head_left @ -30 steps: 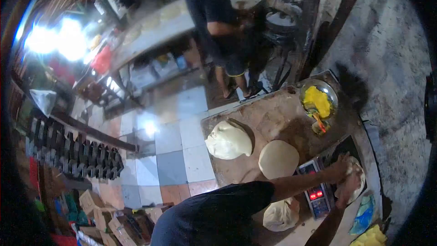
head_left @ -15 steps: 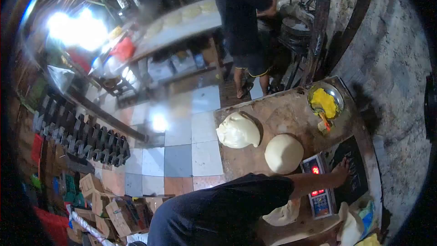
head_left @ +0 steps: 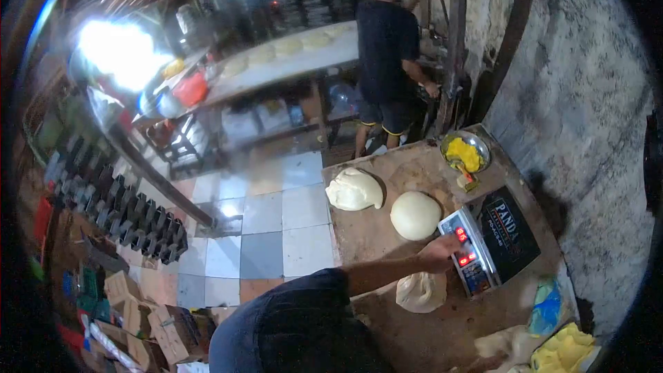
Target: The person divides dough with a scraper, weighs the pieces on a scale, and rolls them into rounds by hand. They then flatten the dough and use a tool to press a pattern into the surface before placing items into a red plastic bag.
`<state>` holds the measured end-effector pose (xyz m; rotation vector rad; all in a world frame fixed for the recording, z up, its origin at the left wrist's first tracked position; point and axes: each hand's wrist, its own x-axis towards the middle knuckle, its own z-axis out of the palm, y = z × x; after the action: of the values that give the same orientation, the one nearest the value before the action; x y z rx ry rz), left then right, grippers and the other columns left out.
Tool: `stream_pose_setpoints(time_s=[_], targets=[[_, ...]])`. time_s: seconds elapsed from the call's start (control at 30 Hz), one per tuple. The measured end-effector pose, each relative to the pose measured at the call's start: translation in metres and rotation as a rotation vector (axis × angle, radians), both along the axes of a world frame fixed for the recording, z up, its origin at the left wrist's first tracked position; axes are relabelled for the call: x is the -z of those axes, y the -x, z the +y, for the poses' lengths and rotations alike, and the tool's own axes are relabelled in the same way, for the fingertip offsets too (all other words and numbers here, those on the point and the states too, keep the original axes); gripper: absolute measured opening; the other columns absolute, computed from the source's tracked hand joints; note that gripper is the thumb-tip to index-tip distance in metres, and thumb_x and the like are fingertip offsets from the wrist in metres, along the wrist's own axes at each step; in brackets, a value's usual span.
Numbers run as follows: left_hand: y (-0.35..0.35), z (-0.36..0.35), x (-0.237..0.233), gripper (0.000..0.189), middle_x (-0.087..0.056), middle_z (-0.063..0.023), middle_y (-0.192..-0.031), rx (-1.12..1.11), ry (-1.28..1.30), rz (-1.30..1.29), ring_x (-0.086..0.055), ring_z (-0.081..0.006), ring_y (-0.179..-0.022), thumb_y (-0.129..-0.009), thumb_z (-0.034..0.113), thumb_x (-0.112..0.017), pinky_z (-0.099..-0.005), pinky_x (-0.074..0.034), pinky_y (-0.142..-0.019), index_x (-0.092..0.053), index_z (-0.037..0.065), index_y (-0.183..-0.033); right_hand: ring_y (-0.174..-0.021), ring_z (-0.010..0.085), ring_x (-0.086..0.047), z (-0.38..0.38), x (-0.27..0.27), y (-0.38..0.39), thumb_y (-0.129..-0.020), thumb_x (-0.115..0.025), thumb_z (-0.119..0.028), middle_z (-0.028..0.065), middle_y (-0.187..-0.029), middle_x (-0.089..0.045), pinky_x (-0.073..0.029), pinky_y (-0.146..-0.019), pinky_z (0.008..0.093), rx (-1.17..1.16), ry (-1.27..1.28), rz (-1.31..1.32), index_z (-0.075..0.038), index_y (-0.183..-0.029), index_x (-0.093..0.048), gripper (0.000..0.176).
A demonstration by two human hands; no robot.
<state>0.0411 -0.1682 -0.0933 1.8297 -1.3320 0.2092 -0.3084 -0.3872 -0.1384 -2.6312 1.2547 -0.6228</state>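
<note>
The left hand [head_left: 440, 251] reaches in from the left to the display panel [head_left: 474, 279] of the PANDA digital scale [head_left: 512, 229]; whether its blurred fingers are curled or spread I can't make out. The scale's black platform lies to the right of the fingers, the panel's long axis running far to near. A smooth dough ball [head_left: 415, 216] sits just far of the hand, a creased dough lump [head_left: 420, 294] just near. The right hand isn't visible.

The person's own shirt [head_left: 290, 324] is dark, short-sleeved.
</note>
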Motion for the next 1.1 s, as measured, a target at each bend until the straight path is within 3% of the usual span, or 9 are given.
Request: stream_pose_setpoints(time_s=[0.17,0.27,0.4,0.57,0.6,0.77,0.9,1.0,1.1], targets=[[0.027,0.117,0.016,0.03,-0.054,-0.0119,-0.098,-0.045,-0.073,-0.05,-0.054,-0.0296,-0.096,-0.074,0.015,-0.063,-0.0383,-0.046,-0.085,-0.06,0.01,-0.104,-0.114,0.0363,-0.043,0.008,0.005,0.004,-0.08,-0.06,-0.019,0.0212,-0.122,-0.046,-0.032,-0.098,0.0415,0.013,0.031,0.015,0.0,-0.125,-0.043,0.052],[0.031,0.197,0.049,0.022,-0.055,-0.0135,-0.096,-0.313,-0.144,0.358,-0.054,-0.0321,-0.09,-0.073,0.017,-0.062,-0.0421,-0.046,-0.077,-0.061,0.012,-0.094,-0.115,0.0367,-0.042,0.019,0.004,-0.001,-0.08,-0.059,-0.019,0.0214,-0.124,-0.044,-0.031,-0.099,0.0421,0.019,0.041,0.025,0.0,-0.126,-0.042,0.053],[0.058,0.319,0.107,0.018,-0.054,-0.0119,-0.086,-0.616,-0.198,0.066,-0.054,-0.0332,-0.089,-0.068,0.014,-0.059,-0.0433,-0.046,-0.077,-0.06,0.011,-0.086,-0.117,0.0373,-0.04,0.026,0.006,-0.015,-0.081,-0.058,-0.02,0.0216,-0.126,-0.042,-0.029,-0.101,0.043,0.013,0.061,0.005,-0.001,-0.128,-0.041,0.054],[0.151,0.49,0.212,0.034,-0.056,-0.02,-0.108,-0.621,-1.209,0.559,-0.054,-0.0327,-0.106,-0.076,0.031,-0.061,-0.0455,-0.043,-0.089,-0.061,0.008,-0.101,-0.119,0.0381,-0.038,0.049,0.003,-0.038,-0.082,-0.057,-0.02,0.022,-0.13,-0.04,-0.027,-0.102,0.0441,-0.007,0.066,-0.033,-0.001,-0.13,-0.039,0.055],[0.163,0.532,0.251,0.027,-0.061,-0.0165,-0.099,-0.298,-1.367,0.557,-0.057,-0.0313,-0.1,-0.077,0.029,-0.062,-0.0438,-0.047,-0.081,-0.064,0.008,-0.093,-0.12,0.0382,-0.037,0.059,0.005,-0.042,-0.082,-0.057,-0.02,0.022,-0.13,-0.039,-0.027,-0.103,0.0443,-0.009,0.066,-0.025,-0.001,-0.13,-0.039,0.055],[0.197,0.679,0.286,0.041,-0.063,-0.0119,-0.104,-0.168,-1.27,0.763,-0.058,-0.0306,-0.098,-0.072,0.038,-0.063,-0.0489,-0.045,-0.085,-0.064,0.013,-0.105,-0.122,0.039,-0.035,0.124,0.013,-0.046,-0.083,-0.056,-0.021,0.0224,-0.133,-0.037,-0.025,-0.104,0.0454,0.019,0.08,0.05,-0.001,-0.132,-0.037,0.057],[0.191,0.713,0.285,0.032,-0.062,-0.0149,-0.1,-0.8,-1.15,0.799,-0.059,-0.0321,-0.096,-0.071,0.028,-0.062,-0.0461,-0.049,-0.079,-0.063,0.007,-0.095,-0.124,0.0396,-0.033,0.145,0.026,-0.048,-0.083,-0.055,-0.021,0.0227,-0.136,-0.035,-0.023,-0.106,0.0463,0.005,0.112,0.067,-0.001,-0.134,-0.036,0.058],[0.172,0.723,0.314,0.036,-0.063,-0.0147,-0.1,-0.547,-1.311,0.857,-0.058,-0.0322,-0.097,-0.072,0.03,-0.059,-0.045,-0.049,-0.08,-0.063,0.005,-0.098,-0.126,0.0401,-0.032,0.126,0.034,-0.059,-0.084,-0.055,-0.022,0.0229,-0.138,-0.033,-0.022,-0.107,0.047,-0.096,0.184,0.025,-0.002,-0.135,-0.034,0.059],[0.167,0.697,0.263,0.046,-0.063,-0.0143,-0.1,-0.619,-1.174,0.788,-0.059,-0.0331,-0.095,-0.072,0.038,-0.06,-0.0463,-0.048,-0.082,-0.061,0.011,-0.109,-0.127,0.0405,-0.03,0.088,0.059,-0.085,-0.084,-0.054,-0.022,0.0231,-0.14,-0.032,-0.021,-0.108,0.0476,-0.341,0.333,-0.049,-0.002,-0.136,-0.033,0.059]])
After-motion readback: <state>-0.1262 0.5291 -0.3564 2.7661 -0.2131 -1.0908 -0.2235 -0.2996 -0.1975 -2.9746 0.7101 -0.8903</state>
